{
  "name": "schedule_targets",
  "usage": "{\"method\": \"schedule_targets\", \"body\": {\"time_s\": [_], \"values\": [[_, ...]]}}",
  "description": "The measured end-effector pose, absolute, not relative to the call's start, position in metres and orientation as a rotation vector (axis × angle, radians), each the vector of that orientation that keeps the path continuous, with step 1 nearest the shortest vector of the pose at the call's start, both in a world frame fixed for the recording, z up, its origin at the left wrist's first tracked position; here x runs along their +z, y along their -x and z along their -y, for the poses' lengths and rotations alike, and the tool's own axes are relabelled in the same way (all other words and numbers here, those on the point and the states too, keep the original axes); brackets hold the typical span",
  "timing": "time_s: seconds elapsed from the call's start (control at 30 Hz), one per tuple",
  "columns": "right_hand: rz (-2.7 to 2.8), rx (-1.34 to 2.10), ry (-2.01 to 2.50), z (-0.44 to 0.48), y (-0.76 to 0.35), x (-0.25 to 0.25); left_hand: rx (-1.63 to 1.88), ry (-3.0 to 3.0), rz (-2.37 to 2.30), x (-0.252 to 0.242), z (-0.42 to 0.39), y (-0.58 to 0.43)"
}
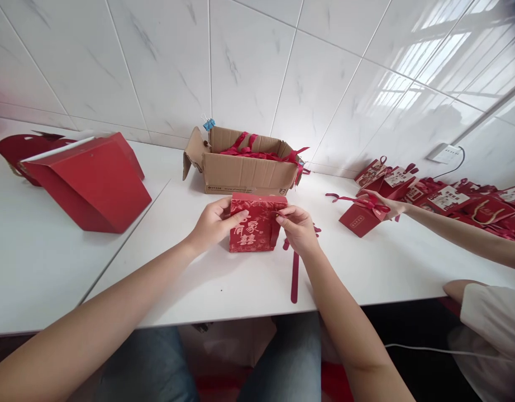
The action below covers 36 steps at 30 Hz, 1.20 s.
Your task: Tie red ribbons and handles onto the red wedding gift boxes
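Observation:
A red gift box [254,239] with white Chinese characters stands on the white table in front of me. My left hand [219,222] grips its left side, thumb on the front face and fingers behind. At the upper right edge of the box, my right hand [298,224] pinches with thumb and index finger; a small dark red piece, seemingly ribbon, shows at the fingertips. A dark red ribbon [295,279] hangs below my right hand and lies towards the table's front edge. More ribbon shows partly hidden behind that hand.
An open cardboard box [249,174] full of red ribbons stands behind, a blue binder clip [208,124] on its flap. Large red folded boxes [94,184] stand left. At right, a co-worker's hand [389,205] holds a ribboned red box [360,219], near many finished-looking red boxes [448,201].

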State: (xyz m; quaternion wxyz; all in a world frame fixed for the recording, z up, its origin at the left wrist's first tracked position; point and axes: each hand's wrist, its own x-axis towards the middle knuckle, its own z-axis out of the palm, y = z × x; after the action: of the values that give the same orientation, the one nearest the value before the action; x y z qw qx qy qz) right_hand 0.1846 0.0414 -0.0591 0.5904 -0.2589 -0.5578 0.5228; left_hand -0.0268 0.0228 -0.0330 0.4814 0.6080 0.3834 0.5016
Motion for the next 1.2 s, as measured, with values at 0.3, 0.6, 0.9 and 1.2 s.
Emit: {"method": "schedule_targets", "body": {"time_s": [0.3,0.6,0.9,1.2], "values": [[1.26,1.222,0.605,-0.033,-0.175,-0.06,1.419,-1.677,-0.91,-0.03,-0.008,0.026],[1.466,0.954,0.606,-0.027,-0.179,-0.05,1.467,-1.855,-1.021,-0.025,-0.007,0.028],[1.634,0.824,0.622,-0.019,-0.18,-0.043,1.314,-1.634,-0.989,-0.032,-0.004,0.019],[1.704,0.622,0.703,-0.014,-0.171,-0.044,1.343,-1.652,-0.777,-0.037,-0.006,0.016]]}}
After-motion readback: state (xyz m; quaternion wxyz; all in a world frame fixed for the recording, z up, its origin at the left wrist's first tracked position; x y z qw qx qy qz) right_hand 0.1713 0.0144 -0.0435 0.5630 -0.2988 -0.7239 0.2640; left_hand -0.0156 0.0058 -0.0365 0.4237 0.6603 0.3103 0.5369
